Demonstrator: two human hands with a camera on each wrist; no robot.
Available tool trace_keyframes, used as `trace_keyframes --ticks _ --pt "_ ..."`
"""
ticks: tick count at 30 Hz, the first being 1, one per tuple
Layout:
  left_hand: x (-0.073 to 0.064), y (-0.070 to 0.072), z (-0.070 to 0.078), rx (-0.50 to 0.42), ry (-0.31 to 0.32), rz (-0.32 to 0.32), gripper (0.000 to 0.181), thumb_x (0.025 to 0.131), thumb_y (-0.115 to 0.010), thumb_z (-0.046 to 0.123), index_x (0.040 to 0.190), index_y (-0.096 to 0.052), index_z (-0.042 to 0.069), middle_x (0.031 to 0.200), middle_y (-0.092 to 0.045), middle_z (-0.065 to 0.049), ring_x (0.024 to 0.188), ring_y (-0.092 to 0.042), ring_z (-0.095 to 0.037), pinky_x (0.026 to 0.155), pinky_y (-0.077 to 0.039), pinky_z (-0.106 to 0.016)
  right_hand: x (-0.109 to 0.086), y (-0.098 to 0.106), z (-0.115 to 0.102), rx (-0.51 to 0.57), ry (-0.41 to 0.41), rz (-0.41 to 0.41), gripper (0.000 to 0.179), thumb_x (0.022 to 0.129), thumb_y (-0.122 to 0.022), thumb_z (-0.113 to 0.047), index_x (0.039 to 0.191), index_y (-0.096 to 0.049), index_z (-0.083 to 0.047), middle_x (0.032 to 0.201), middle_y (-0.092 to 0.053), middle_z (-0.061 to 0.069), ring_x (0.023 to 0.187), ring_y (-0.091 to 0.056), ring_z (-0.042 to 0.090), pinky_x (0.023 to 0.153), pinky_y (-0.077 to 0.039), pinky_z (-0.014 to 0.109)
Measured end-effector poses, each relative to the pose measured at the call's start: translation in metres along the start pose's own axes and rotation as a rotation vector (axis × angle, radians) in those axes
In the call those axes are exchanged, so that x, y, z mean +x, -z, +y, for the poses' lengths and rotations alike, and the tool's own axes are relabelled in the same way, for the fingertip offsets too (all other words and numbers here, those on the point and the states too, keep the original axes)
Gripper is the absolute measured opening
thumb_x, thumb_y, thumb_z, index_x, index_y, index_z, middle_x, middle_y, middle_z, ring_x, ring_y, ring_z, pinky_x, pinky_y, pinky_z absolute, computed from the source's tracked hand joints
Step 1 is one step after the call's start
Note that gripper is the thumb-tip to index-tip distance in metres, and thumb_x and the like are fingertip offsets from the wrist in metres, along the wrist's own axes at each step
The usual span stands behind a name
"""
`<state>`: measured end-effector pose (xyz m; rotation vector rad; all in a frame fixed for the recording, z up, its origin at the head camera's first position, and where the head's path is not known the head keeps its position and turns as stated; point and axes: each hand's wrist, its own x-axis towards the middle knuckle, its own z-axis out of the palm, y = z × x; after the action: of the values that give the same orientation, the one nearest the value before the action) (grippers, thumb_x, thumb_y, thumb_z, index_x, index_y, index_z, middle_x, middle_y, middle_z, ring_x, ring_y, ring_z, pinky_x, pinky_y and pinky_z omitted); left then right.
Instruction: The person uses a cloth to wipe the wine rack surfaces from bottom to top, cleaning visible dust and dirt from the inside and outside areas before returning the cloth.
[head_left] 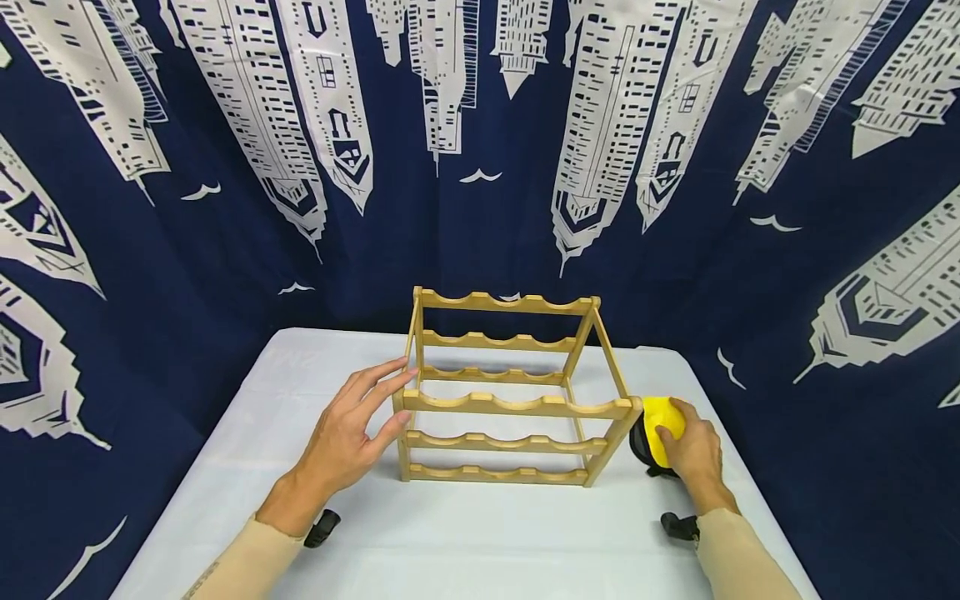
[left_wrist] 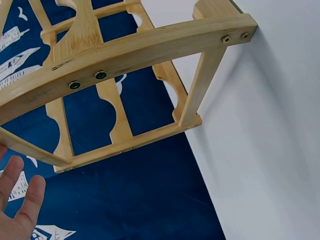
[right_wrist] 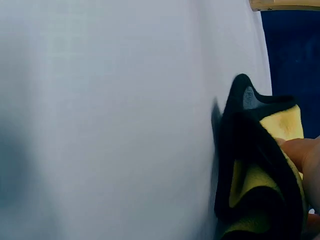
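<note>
A light wooden rack (head_left: 517, 405) with scalloped rails on several levels stands on the white table. My left hand (head_left: 341, 433) reaches to its left side, fingers spread and fairly straight, fingertips right at the upper left corner. In the left wrist view, that hand's fingers (left_wrist: 33, 197) show beside the bare wooden frame (left_wrist: 165, 42). To the right of the rack, my right hand (head_left: 693, 450) grips a yellow cloth (head_left: 662, 421) with black edging. The right wrist view shows the cloth bunched, its dark border (right_wrist: 235, 150) folded over, with part of the hand hidden behind it.
White cloth covers the table (head_left: 480, 533), which ends at a dark blue curtain (head_left: 450, 242) printed with white buildings and birds. Black wrist straps show at the left wrist (head_left: 322, 528) and the right wrist (head_left: 678, 527).
</note>
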<state>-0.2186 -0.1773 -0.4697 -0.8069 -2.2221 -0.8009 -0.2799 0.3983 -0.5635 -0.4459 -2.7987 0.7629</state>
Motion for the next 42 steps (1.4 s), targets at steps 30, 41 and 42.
trace_keyframes --ticks 30,41,42 --pt "0.008 -0.005 0.002 -0.302 0.06 -0.025 0.046 0.097 -0.09 -0.006 0.137 -0.077 0.011 0.158 -0.074 -0.014 0.114 -0.083 -0.023 0.092 -0.071 -0.02 -0.083 0.046 -0.023 0.452 0.388 0.479 0.074 0.1 -0.082 0.013 0.166 -0.061 -0.01 0.154 -0.072 -0.011 0.125 -0.057 -0.015 0.107 -0.042 0.006" --pt "0.012 -0.011 0.011 -0.384 0.079 0.088 0.041 0.091 -0.092 -0.012 0.128 -0.081 0.005 0.132 -0.083 -0.017 0.104 -0.084 -0.021 0.087 -0.072 -0.023 -0.113 0.065 -0.07 0.668 0.852 0.693 0.055 0.103 -0.085 -0.014 0.133 -0.063 0.027 0.139 -0.079 -0.009 0.13 -0.072 -0.005 0.118 -0.055 0.012" --pt "0.013 -0.012 0.011 -0.386 0.077 0.099 0.041 0.091 -0.092 -0.012 0.128 -0.082 0.004 0.13 -0.083 -0.018 0.103 -0.084 -0.022 0.086 -0.072 -0.023 -0.116 0.066 -0.077 0.689 0.885 0.706 0.059 0.105 -0.085 -0.02 0.13 -0.063 0.028 0.133 -0.082 -0.001 0.129 -0.073 -0.004 0.117 -0.056 0.013"
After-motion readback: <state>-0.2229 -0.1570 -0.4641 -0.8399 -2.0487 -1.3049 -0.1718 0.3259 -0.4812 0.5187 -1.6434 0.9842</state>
